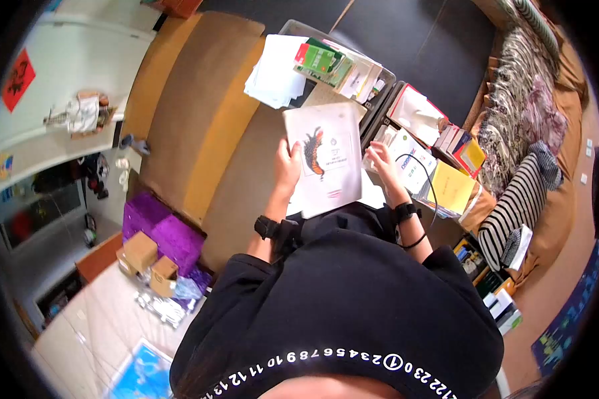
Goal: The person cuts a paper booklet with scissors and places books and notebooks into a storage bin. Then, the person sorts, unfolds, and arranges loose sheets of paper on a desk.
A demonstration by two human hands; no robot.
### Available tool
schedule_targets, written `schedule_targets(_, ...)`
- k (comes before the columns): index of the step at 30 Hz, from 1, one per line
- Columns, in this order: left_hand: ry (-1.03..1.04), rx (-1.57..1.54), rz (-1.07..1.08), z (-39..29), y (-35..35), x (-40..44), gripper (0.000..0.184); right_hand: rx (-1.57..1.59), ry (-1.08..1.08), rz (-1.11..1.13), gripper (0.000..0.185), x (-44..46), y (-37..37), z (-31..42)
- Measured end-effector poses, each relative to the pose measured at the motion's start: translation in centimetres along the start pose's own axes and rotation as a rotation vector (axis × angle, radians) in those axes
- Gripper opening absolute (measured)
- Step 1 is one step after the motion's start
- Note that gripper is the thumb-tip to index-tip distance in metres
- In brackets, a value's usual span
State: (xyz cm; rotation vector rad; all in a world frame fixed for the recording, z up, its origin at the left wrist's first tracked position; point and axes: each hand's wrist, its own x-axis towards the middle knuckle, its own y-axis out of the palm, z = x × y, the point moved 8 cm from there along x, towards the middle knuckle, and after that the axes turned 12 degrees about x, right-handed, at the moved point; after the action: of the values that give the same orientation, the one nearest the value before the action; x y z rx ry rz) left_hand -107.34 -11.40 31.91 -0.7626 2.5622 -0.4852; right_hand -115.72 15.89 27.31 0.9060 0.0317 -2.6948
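A pale book [329,156] with an orange and black picture on its cover is tilted in front of my body. My left hand [288,165] grips its left edge, thumb on the cover. Beside its right edge is my right hand [385,163], fingers apart and slightly bent, holding nothing that shows. Below the book, white paper shows on my lap. Just past the book stands a grey bin [299,28] with white sheets [277,70] and green booklets [319,58]. Another bin of books and papers, with a yellow folder [454,186], lies right of my right hand.
A black cable [434,193] curves near my right forearm. Striped cushion [512,206] and patterned covers lie on a brown sofa at the right. Purple boxes [154,223] and small cardboard boxes [141,251] stand at the lower left. Brown panels [199,113] stretch across the upper left.
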Motion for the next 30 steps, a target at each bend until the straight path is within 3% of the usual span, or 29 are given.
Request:
schedule_targets(2, -0.183, -0.343, 0.083, 3.2, 1.6, 2.7, 0.025, 0.006, 0.02, -0.07, 0.038, 1.2, 0.2, -1.7)
schedule_targets(3, -0.285, -0.538, 0.106, 4.7, 2.8, 4.0, 0.027, 0.171, 0.07, -0.099, 0.037, 1.6, 0.4, -1.2)
schedule_targets(5, -0.487, -0.481, 0.169, 6.1, 3.6, 5.3, 0.027, 0.517, 0.158, -0.167, 0.034, 0.3, 1.3, 0.2)
schedule_targets(7, -0.659, -0.485, 0.232, 7.5, 3.6, 5.3, 0.026, 0.888, 0.003, -0.261, 0.031, -0.5, 2.1, 1.5)
schedule_targets(9, -0.783, -0.59, 0.285, 8.7, 4.7, 6.1, 0.025, 1.166, 0.072, -0.38, 0.031, 0.5, 2.1, -4.3)
schedule_targets(10, -0.867, -0.593, 0.307, 9.7, 4.9, 6.2, 0.027, 1.224, 0.083, -0.416, 0.03, -0.1, 4.4, -2.9)
schedule_targets(11, -0.915, -0.739, 0.386, 11.6, 5.8, 5.9, 0.03, 1.082, 0.105, -0.442, 0.032, -1.3, 6.5, -1.3)
schedule_targets(13, -1.126, -0.824, 0.448, 13.7, 6.1, 5.1, 0.027, 1.095, 0.085, -0.442, 0.035, -0.5, 11.0, 0.5)
schedule_targets(14, -1.082, -0.855, 0.52, 14.7, 5.8, 5.3, 0.025, 0.83, 0.001, -0.452, 0.037, 0.2, 10.4, -1.7)
schedule_targets(15, -1.094, -0.838, 0.53, 14.9, 5.2, 5.5, 0.025, 0.68, 0.201, -0.523, 0.037, -0.5, 11.6, 0.9)
schedule_targets(17, -1.112, -0.803, 0.554, 15.2, 4.0, 5.9, 0.024, 0.562, 0.23, -0.541, 0.04, 0.2, 12.9, 2.5)
schedule_targets(18, -1.181, -0.882, 0.562, 16.2, 4.3, 5.6, 0.023, 0.416, 0.196, -0.539, 0.048, 0.7, 13.3, 3.3)
schedule_targets(19, -1.222, -0.855, 0.548, 17.6, 4.5, 5.5, 0.022, 0.251, -0.054, -0.543, 0.051, 2.5, 13.6, 3.5)
schedule_targets(21, -1.296, -0.809, 0.504, 19.2, 4.5, 4.9, 0.022, -0.123, 0.088, -0.666, 0.053, 1.9, 12.9, 2.7)
schedule_targets(22, -1.27, -0.713, 0.489, 19.5, 4.1, 4.8, 0.022, -0.169, 0.059, -0.756, 0.047, 2.1, 12.3, 2.1)
schedule_targets(25, -1.268, -0.657, 0.738, 17.0, 4.1, 4.8, 0.024, -0.302, -0.073, -0.797, 0.039, 3.2, 12.1, 4.3)
schedule_targets(27, -1.224, -0.424, 1.047, 15.1, 2.8, 4.5, 0.023, -0.308, -0.056, -0.714, 0.035, 3.6, 11.8, 5.5)
schedule_targets(29, -1.201, 0.055, 1.012, 14.1, 1.3, 6.6, 0.022, -0.365, -0.04, -0.546, 0.036, 4.7, 11.6, 6.6)
schedule_targets(30, -0.968, 0.166, 1.009, 12.6, 1.6, 9.4, 0.015, -0.491, -0.159, -0.466, 0.036, 4.9, 12.0, 8.3)
